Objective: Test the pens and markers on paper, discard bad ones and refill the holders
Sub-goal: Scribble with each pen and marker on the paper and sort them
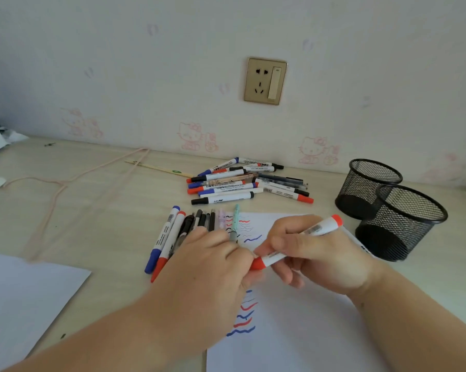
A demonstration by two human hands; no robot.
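My right hand (315, 253) grips a white marker with red ends (317, 229) by its barrel, above the test paper (293, 326). My left hand (210, 267) pinches the marker's red cap (257, 263) at its lower left end. The paper bears red, blue and black wavy lines. A row of pens and markers (189, 229) lies side by side just left of the paper, partly under my left hand. Further back lies a loose pile of markers and pens (242, 181). Two black mesh holders (395, 213) stand at the right, with nothing in them.
A second white sheet (25, 299) lies at the front left. A pink clothes hanger (73, 181) and a wooden stick (159, 167) lie on the desk behind. A wall socket (265, 81) sits above the pile. Crumpled items lie at the far left.
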